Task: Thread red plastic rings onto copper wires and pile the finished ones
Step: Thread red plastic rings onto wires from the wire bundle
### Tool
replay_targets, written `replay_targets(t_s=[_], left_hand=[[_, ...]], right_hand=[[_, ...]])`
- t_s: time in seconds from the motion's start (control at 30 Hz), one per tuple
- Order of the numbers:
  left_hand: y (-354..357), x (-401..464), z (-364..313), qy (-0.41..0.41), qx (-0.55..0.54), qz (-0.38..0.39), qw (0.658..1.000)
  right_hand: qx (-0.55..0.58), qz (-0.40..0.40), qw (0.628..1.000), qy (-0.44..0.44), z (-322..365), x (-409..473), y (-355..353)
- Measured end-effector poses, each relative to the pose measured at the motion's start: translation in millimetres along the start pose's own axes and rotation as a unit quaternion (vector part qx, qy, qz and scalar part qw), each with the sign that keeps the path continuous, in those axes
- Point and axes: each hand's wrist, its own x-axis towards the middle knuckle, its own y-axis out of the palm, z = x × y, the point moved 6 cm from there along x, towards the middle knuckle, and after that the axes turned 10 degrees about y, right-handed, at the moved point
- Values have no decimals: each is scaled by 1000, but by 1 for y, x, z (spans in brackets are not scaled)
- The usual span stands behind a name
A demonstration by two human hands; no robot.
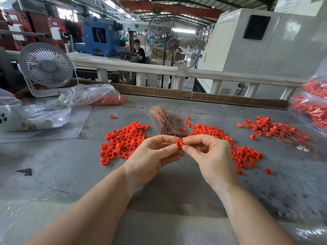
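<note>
the grey work table (53, 167) fills the lower view, and the bundle of copper wires (163, 121) lying at its middle serves as the landmark. far right of the bundle, at the table's edge, sit clear bags of finished pieces (313, 106). left and behind the bundle stands a small white desk fan (46, 68), with a crumpled plastic bag of red rings (95, 96) just beside it. left of the bundle lies one loose heap of red rings (123, 140); right of it spreads a second heap (235, 147). farther right of the bundle is the pile of threaded rings (276, 129), thin wires trailing from it. in front of the bundle, near the viewer, the left hand (152, 156) and right hand (212, 156) meet, each with thumb and forefinger pinching the same red ring (180, 143), other fingers loosely curled. a thin wire (182, 160) hangs below the ring, between the hands.
</note>
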Motion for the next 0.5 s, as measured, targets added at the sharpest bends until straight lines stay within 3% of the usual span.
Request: replay_targets(t_s=[0.5], left_hand=[[-2, 0, -5, 40, 53, -26, 997]], right_hand=[[-14, 5, 1000, -1, -3, -1, 2]])
